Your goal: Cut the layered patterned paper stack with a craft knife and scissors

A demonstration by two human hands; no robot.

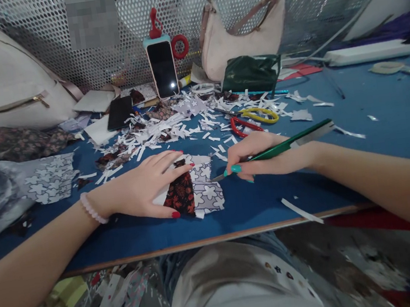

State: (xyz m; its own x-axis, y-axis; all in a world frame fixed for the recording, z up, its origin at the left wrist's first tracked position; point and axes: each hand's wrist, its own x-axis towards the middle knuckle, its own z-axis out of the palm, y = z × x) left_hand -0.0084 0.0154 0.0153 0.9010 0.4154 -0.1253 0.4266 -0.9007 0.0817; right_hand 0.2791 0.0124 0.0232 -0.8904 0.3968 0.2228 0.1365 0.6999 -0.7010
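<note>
My left hand [145, 186] lies flat, fingers spread, pinning the fabric patches [194, 187]; right of them my right hand [262, 158] pinches a green tool [283, 146], its tip at their edge; I judge a cut underway, needing a steady draw

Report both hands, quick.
Left hand: open, pressed flat on the fabric pieces.
Right hand: closed around the green-handled tool, tip at the fabric's edge.
</note>
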